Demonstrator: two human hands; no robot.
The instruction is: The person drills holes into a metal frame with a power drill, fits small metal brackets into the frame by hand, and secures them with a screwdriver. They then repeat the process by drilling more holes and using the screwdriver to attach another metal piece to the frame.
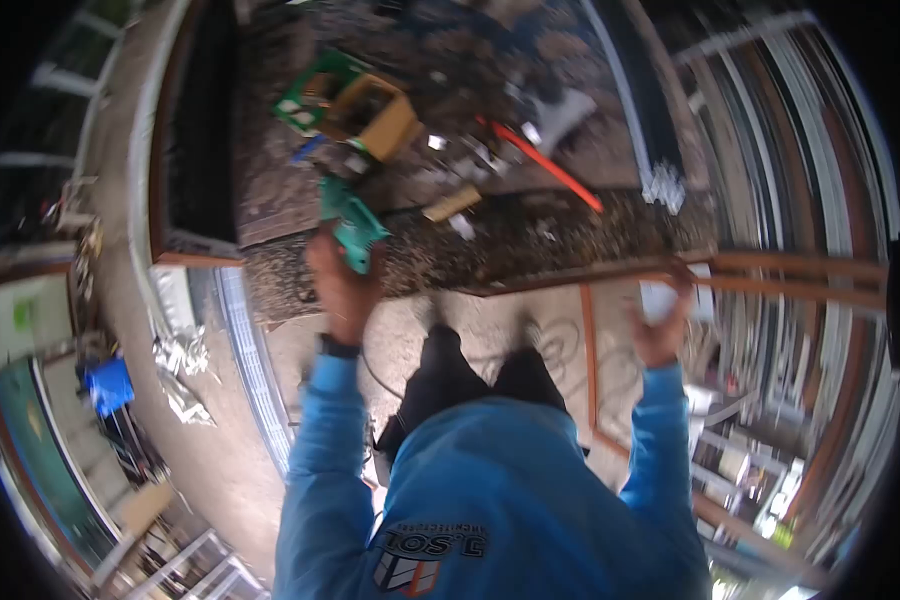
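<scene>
My left hand [343,285] is wrapped round a teal-green power tool [354,228], held at the near left edge of the workbench [450,245]. Blur and my fingers hide the tool's exact kind. On the right, my right hand [662,318] has its thumb and fingers apart, with nothing in its palm. Its fingertips overlap the end of a long brown bar [770,262] at the bench's right edge. Beyond the left hand lie an open cardboard box [385,125] and a green box [320,90].
An orange-red bar [550,165] and a small tan block [452,204] lie on the bench among scraps. Long profiles [800,130] are stacked at right. Below, a brown frame piece [590,360] stands near a coiled cable [555,350]. Crumpled foil [183,375] lies left on the floor.
</scene>
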